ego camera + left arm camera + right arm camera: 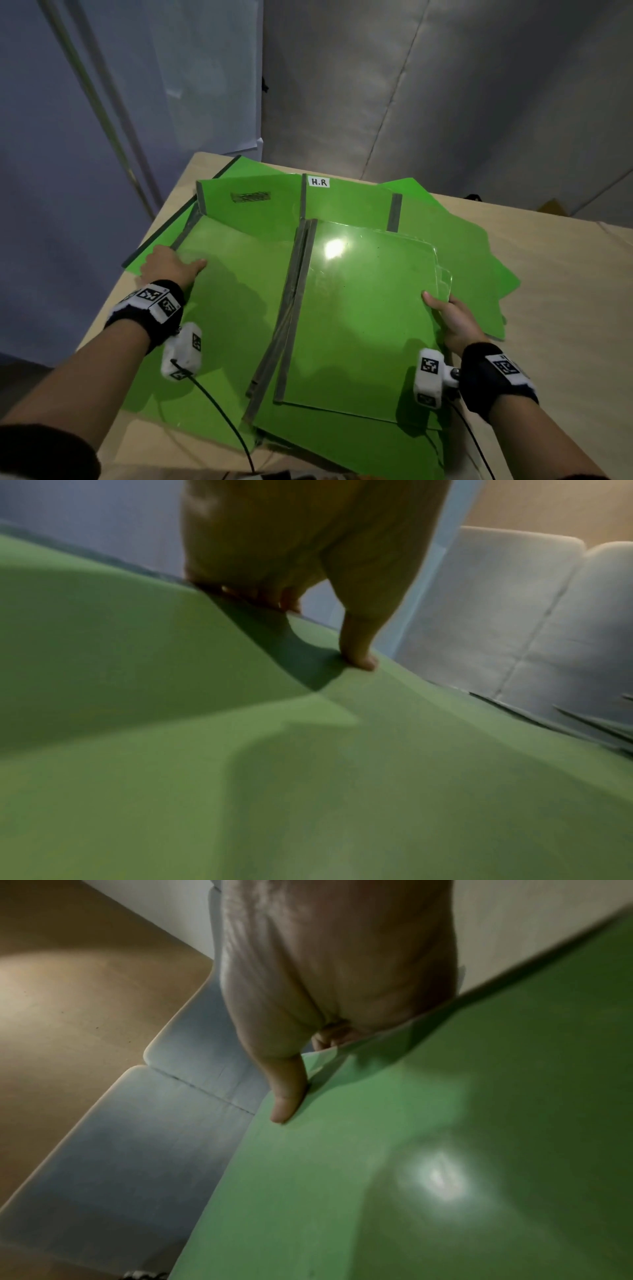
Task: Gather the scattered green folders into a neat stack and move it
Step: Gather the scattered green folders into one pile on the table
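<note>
Big tan table [548, 274] taking up most of the head view, grey padded wall behind it. Spread over the table, a messy fan of green folders [239, 308], overlapping at all angles, dark grey spines pointing every which way. Not a neat stack, just a loose sprawl, some corners hanging off the table's left and near edges.

On top toward the right, a glossy clear-covered folder [359, 308] catching a bright light glare, with its grey spine on the left. Further back, one folder wearing a small white label [319, 182] reading "H.R", and another with a dark scuffed patch [251, 197].

Left hand [169, 265] out on the far left of the pile, thumb [358, 653] lying flat on a green sheet, other fingers curled over its far edge, so gripping that folder's edge. Right hand [452, 317] on the right edge of the glossy folder, thumb [286, 1096] pressed on top, fingers tucked underneath, pinching it. Hands well apart, one on each side of the spread. Black wristbands with white marker tags and small white camera blocks on both wrists.
</note>
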A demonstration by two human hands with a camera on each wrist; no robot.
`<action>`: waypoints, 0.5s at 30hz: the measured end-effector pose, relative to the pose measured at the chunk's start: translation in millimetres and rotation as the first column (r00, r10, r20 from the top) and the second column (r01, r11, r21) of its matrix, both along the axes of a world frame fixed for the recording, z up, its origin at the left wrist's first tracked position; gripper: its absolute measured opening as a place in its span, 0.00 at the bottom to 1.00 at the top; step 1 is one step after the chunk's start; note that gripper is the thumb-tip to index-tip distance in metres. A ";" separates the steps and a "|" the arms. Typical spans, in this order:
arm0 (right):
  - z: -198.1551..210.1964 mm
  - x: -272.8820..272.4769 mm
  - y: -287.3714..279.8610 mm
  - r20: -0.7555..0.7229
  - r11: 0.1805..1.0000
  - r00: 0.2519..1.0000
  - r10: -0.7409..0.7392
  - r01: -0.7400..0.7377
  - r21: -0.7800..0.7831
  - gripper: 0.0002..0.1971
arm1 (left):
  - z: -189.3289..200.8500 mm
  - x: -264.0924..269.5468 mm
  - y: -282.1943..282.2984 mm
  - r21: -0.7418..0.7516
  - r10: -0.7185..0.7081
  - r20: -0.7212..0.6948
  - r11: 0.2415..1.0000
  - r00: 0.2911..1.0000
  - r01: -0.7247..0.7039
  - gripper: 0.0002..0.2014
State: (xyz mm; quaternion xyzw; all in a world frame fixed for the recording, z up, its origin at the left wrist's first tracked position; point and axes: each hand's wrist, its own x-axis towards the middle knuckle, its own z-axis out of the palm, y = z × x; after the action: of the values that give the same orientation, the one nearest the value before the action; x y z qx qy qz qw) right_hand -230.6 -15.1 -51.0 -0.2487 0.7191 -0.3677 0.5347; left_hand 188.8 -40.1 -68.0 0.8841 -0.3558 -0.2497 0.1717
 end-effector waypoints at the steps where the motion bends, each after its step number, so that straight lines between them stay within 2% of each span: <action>1: 2.5 -0.7 1.0 0.015 1.000 1.000 -0.009 0.009 -0.012 0.47 | 4.4 -0.6 -0.4 -0.039 -0.004 -0.006 0.999 1.000 0.003 0.33; 3: 5.4 -2.8 -0.2 0.034 0.999 0.999 -0.036 0.037 -0.035 0.45 | 10.7 2.1 -5.1 -0.127 0.004 0.001 0.992 1.000 -0.004 0.27; 6: 5.3 -10.4 -4.0 0.062 0.993 0.996 -0.065 0.070 -0.090 0.41 | 21.1 3.8 -11.7 -0.224 -0.005 0.003 0.975 1.000 0.006 0.24; 10: 12.4 -11.5 -9.5 0.087 0.983 0.992 -0.089 0.101 -0.150 0.41 | 22.6 -1.7 -15.7 -0.183 -0.003 0.027 0.983 1.000 0.008 0.23; 15: 17.5 -17.0 -12.3 0.083 0.975 0.991 -0.102 0.116 -0.190 0.41 | 18.9 8.3 -8.3 -0.171 0.158 -0.038 0.972 0.987 -0.163 0.23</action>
State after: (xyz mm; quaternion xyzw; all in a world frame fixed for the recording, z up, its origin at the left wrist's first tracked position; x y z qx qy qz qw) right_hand -247.6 -27.4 -33.5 -0.2463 0.6722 -0.4737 0.5129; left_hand 197.1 -48.4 -49.1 0.8885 -0.3014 -0.2139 0.2719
